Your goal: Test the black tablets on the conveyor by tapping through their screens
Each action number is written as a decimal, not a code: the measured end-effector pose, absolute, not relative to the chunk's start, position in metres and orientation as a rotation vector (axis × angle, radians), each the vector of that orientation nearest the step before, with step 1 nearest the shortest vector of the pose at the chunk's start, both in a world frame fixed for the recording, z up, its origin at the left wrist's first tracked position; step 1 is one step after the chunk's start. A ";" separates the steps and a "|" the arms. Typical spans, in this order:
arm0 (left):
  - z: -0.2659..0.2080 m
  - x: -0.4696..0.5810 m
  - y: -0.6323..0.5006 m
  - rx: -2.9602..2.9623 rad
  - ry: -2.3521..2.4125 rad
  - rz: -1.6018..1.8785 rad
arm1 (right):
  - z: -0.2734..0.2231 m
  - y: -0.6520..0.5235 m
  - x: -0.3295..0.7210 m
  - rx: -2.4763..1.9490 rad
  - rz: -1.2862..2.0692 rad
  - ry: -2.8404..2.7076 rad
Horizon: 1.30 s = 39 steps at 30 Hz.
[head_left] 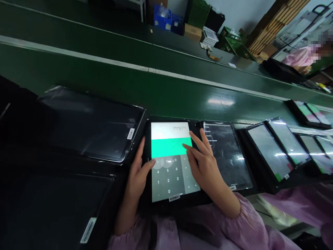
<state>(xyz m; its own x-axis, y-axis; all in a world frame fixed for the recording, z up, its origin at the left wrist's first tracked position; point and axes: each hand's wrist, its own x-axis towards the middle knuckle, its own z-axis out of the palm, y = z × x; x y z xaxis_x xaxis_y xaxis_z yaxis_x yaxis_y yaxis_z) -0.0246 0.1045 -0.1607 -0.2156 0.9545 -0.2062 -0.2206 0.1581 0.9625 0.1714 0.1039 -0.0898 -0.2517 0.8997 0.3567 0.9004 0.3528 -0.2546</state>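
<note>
A tablet (168, 180) lies in front of me, its lit screen showing a calculator keypad with a green band across the upper part. My left hand (138, 173) grips its left edge, the thumb over the glass by the 7 key and the other fingers along the side. Over the right side of the screen is my right hand (206, 163), fingers spread, with the index fingertip at the green band. Whether that fingertip presses the glass I cannot tell. A barcode label (174, 198) is stuck at the tablet's lower edge.
Left of me are dark-screened tablets (99, 125) in black trays. To the right, another tablet (226, 156) shows a text menu, with several lit tablets (270, 149) beyond. Behind runs a green conveyor (117, 86); crates (162, 17) stand past it. A co-worker's pink sleeve (299, 57) shows far right.
</note>
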 end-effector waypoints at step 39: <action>-0.134 -0.001 0.142 0.526 1.479 1.217 | -0.061 0.065 0.328 -1.595 -0.065 -1.899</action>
<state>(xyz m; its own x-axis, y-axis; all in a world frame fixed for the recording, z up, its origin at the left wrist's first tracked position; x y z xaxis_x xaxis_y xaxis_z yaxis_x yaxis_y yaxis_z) -0.0014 0.1425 -0.1338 -0.3052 0.8375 -0.4533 -0.2837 0.3744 0.8828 0.3280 0.0648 -0.0613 -0.0499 0.8648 0.4997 0.8969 0.2589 -0.3584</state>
